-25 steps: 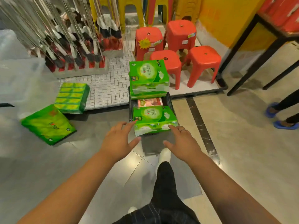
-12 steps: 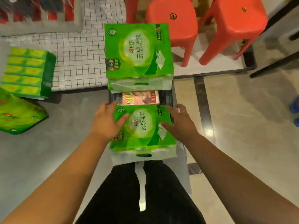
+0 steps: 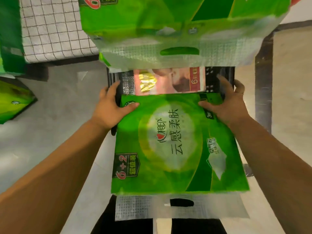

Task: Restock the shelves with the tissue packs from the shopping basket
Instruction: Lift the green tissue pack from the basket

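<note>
Head view: the step in hand looks like the lift-out. The near tissue pack (image 3: 177, 144) lies flat across the close end of the shopping basket (image 3: 228, 75), its clear carry-handle flap hanging toward the person. The left hand (image 3: 109, 107) grips its far left corner, thumb on the top face and fingers down the side. The right hand (image 3: 226, 105) grips the far right corner the same way, though its outer fingers are partly hidden against the basket rim. A second green pack (image 3: 168, 22) sits over the basket's far end, and a pink pack (image 3: 168, 81) lies lower inside, between the two.

Next, I judge, comes a level two-handed raise clear of the rim, then a carry to a shelf — none is in view.

The basket stands on a grey tiled floor (image 3: 59, 107). A white gridded platform (image 3: 54, 27) lies beyond, and more green packs (image 3: 13, 102) lie on the floor to the left.
</note>
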### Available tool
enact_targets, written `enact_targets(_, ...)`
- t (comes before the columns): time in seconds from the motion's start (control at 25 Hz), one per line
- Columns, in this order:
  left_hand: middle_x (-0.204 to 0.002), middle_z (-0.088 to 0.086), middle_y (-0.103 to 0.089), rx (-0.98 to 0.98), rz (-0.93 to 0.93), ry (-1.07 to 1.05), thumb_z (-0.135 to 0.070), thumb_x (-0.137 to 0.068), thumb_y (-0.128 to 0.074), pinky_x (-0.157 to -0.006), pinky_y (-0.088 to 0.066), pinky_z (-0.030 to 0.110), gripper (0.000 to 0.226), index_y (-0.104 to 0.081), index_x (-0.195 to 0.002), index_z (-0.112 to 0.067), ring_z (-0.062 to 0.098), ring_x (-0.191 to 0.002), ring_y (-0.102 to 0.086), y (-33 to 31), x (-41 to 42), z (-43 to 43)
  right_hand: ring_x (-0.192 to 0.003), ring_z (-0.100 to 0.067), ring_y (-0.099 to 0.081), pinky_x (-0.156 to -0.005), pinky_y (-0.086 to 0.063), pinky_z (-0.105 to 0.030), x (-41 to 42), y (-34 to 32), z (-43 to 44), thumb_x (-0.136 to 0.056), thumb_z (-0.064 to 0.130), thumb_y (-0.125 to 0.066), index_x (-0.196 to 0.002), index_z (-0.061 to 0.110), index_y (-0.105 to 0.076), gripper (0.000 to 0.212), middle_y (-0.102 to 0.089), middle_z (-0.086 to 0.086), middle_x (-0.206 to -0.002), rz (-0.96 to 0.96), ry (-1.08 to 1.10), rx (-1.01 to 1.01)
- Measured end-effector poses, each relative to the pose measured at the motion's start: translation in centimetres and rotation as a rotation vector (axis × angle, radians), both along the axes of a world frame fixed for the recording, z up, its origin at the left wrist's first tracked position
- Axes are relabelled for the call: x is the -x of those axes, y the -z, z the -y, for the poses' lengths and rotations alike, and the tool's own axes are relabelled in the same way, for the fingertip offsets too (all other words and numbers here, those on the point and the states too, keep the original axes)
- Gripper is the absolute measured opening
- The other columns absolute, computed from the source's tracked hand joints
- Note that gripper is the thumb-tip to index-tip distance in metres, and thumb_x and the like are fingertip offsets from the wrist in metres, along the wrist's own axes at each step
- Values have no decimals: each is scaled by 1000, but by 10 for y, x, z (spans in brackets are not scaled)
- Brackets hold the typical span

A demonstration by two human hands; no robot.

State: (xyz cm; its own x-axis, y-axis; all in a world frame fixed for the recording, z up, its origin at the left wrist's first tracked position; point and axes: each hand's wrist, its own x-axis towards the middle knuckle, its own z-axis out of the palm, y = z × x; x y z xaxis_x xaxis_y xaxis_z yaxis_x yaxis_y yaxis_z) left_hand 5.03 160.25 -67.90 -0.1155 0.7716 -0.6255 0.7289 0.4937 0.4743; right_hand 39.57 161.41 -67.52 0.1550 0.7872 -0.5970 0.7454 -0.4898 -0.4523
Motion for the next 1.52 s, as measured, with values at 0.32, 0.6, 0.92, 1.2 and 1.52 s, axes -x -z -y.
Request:
enact_targets(0.32, -136, 4, -42, -96, 222, -98, -57, -51, -83, -110, -36, 36, 106, -35, -140, -26, 16, -127, -45, 33, 3, -12, -107, -5, -43, -92, -34, -15, -10, 28, -11, -57, 41, -91, -143, 31, -37, 102, -45, -5, -133, -98, 78, -77)
enact_targets(0.6, -130, -8, -49, -222, 262, -335, -13, -76, -77, -95, -39, 6, 79, -37, -144, -14, -4, -115, -49, 26, -15, -2, -125, -11, -47, -107, -40, -30, -10, 42, 10, -66, 36, -87, -136, 22, -43, 84, -48, 8, -134, -204, 191, -292)
enact_targets(0.92, -143, -1, -47, -299, 372, -350, -24, -74, -79, -107, -41, 40, 80, -39, -142, -23, 9, -126, -50, 11, -22, 11, -120, -14, -55, -101, -48, -42, -26, 32, 34, -62, 48, -84, -128, 32, -42, 80, -53, 5, -130, -255, 302, -333)
enact_targets(1.2, -139, 5, -52, -357, 418, -280, -39, -64, -78, -106, -41, 45, 69, -47, -126, -39, 19, -124, -53, -23, -45, 6, -120, -16, -56, -101, -47, -44, -48, -1, 57, -63, 47, -85, -129, 22, -44, 81, -55, 1, -128, -264, 376, -433)
enact_targets(1.52, -140, 1, -51, -316, 451, -67, -50, -59, -80, -110, -38, 43, 93, -39, -140, -29, 13, -128, -50, -132, -75, -13, -115, -22, -60, -97, -49, -48, -69, -118, 103, -57, 55, -84, -115, 56, -40, 73, -56, -2, -127, -210, 575, -464)
